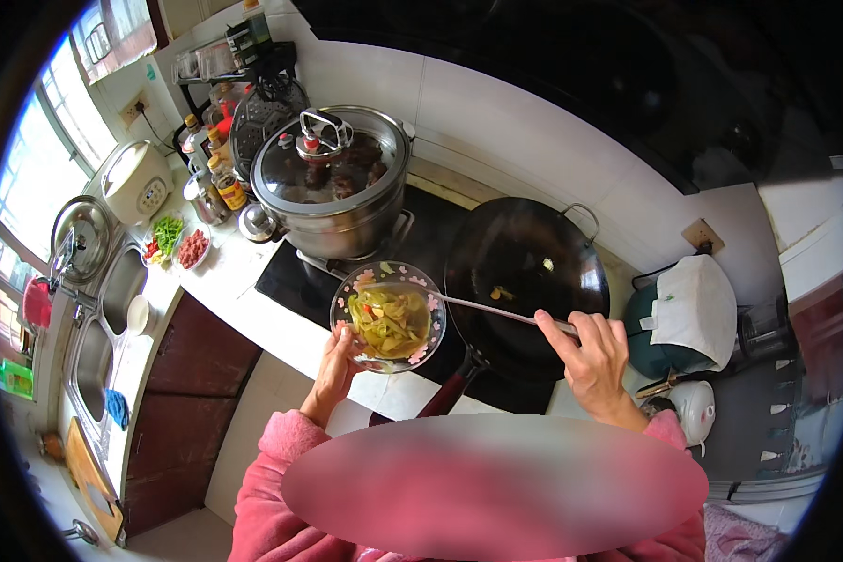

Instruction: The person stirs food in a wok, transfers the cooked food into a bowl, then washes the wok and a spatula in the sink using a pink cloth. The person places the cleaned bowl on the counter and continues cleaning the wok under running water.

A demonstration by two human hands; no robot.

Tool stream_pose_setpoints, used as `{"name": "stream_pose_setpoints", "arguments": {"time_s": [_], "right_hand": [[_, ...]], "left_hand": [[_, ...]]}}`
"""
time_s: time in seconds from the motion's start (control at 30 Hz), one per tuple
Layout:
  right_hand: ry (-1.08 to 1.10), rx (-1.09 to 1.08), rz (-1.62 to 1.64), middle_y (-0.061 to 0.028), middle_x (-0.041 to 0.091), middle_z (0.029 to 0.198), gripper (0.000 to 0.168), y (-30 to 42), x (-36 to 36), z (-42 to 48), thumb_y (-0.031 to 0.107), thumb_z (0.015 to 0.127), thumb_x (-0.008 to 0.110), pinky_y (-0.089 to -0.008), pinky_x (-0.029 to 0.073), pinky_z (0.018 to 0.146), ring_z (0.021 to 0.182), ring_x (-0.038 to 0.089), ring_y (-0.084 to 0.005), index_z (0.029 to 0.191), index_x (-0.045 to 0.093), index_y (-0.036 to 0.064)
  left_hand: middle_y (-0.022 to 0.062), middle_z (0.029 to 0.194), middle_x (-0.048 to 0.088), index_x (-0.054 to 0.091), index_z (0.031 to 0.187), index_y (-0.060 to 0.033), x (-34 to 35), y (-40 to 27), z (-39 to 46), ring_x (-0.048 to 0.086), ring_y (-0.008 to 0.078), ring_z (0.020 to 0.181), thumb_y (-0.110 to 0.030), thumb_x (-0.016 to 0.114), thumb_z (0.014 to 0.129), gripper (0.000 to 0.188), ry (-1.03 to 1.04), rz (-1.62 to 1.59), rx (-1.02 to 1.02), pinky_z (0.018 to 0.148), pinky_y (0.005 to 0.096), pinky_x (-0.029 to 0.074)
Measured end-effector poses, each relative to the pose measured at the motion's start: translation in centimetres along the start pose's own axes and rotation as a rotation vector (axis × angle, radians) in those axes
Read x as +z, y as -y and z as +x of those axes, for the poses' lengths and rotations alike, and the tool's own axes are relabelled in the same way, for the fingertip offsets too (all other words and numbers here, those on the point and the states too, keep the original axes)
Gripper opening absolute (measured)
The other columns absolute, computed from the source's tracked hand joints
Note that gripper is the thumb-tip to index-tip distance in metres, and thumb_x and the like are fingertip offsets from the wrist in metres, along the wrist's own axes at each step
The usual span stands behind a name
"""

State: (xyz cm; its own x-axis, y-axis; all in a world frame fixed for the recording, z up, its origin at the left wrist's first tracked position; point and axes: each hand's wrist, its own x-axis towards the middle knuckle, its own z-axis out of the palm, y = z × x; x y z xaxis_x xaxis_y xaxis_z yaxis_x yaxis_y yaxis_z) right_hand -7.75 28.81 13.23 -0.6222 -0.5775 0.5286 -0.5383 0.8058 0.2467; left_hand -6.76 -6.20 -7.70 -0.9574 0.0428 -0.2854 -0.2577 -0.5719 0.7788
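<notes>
My left hand [337, 365] grips the near rim of a glass bowl [437, 319] with pink flowers on it. Pale green cooked vegetables [386, 319] with bits of red lie in broth inside. In my right hand [590, 358] is the handle of a long metal spatula or spoon [488, 309]; its head reaches over the bowl's far right edge and is hard to make out. Right of the bowl, a black wok [527, 260] with a dark red handle [446, 393] sits on the hob, holding a few food scraps [502, 293].
A lidded steel pot [330, 218] with dark meat inside stands on the black glass hob [288, 277]. Bottles [226, 183], a plate of chopped peppers [163, 235], a dish of minced meat [192, 247] and a rice cooker [137, 183] stand left, by a double sink [91, 365]. A cloth-covered appliance [695, 309] is right.
</notes>
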Motion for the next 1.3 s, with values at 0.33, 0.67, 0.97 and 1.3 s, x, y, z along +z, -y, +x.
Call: {"name": "stream_pose_setpoints", "arguments": {"time_s": [0.33,0.67,0.97,1.3], "right_hand": [[0.260,0.360,0.343,-0.0047,0.058,0.073,0.036,-1.7,-0.9,-2.1,0.008,0.080,0.069,-0.0392,0.044,0.063,0.068,0.058,-0.0268,0.113,0.069,0.019],[0.628,0.894,0.147,-0.0138,0.070,0.086,0.025,-12.9,-3.0,-8.8,0.021,0.084,0.060,-0.0412,0.051,0.074,0.084,0.067,-0.0337,0.106,0.073,0.021],[0.823,0.741,0.191,-0.0130,0.071,0.083,0.025,-19.3,-0.7,-9.2,0.018,0.081,0.066,-0.0380,0.051,0.072,0.080,0.068,-0.0302,0.104,0.074,0.017],[0.952,0.660,0.603,-0.0113,0.071,0.086,0.031,-21.0,8.7,-6.9,0.012,0.082,0.064,-0.0312,0.049,0.071,0.076,0.064,-0.0190,0.112,0.071,0.013]], "left_hand": [[0.0029,0.099,0.047,0.044,0.110,-0.0117,0.2,-0.7,0.0,0.058,0.0183,0.089,-0.036,0.041,0.103,0.026,-0.013,0.015,-0.011,0.070,0.0396,0.060],[0.0032,0.093,0.051,0.046,0.109,-0.0113,0.2,-0.8,0.4,0.061,0.0190,0.085,-0.032,0.043,0.103,0.022,-0.019,0.030,-0.014,0.068,0.0417,0.061],[0.0032,0.093,0.052,0.047,0.108,-0.0106,-0.5,-0.3,1.1,0.064,0.0213,0.087,-0.033,0.045,0.102,0.023,-0.050,0.030,-0.026,0.066,0.0402,0.061],[0.0016,0.091,0.052,0.047,0.108,-0.0110,0.6,-0.1,2.2,0.063,0.0178,0.083,-0.032,0.044,0.103,0.022,-0.030,0.001,-0.024,0.068,0.0399,0.062]]}}
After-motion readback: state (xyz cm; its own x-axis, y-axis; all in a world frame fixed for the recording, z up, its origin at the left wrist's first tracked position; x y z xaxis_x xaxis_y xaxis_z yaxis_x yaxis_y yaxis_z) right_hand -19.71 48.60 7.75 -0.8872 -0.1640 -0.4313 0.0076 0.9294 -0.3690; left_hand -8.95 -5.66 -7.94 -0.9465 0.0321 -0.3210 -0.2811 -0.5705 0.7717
